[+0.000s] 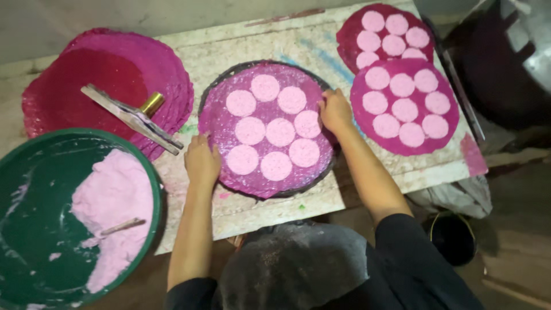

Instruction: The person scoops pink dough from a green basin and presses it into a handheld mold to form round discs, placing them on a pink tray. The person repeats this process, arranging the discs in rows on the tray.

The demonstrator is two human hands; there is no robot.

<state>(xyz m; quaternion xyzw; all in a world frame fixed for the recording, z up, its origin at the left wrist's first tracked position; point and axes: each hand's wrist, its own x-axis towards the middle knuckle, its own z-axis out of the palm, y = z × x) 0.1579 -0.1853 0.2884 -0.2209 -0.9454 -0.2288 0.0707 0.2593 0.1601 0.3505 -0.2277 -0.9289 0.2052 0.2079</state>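
A round magenta sheet (221, 123) lies on a dark round tray (229, 73) at the middle of the board, with several pale pink discs (280, 131) laid on it. My left hand (201, 161) rests on the sheet's left edge, fingers curled on the rim. My right hand (335, 110) touches the sheet's right edge beside a disc. Whether either hand grips the sheet is unclear.
A green basin (28, 189) holding pink paste (112, 201) and a stick stands at the lower left. A stack of magenta sheets (115, 63) with a flat tool (131, 117) lies at the left. Two filled sheets (404, 106) sit at the right on the white board (270, 40).
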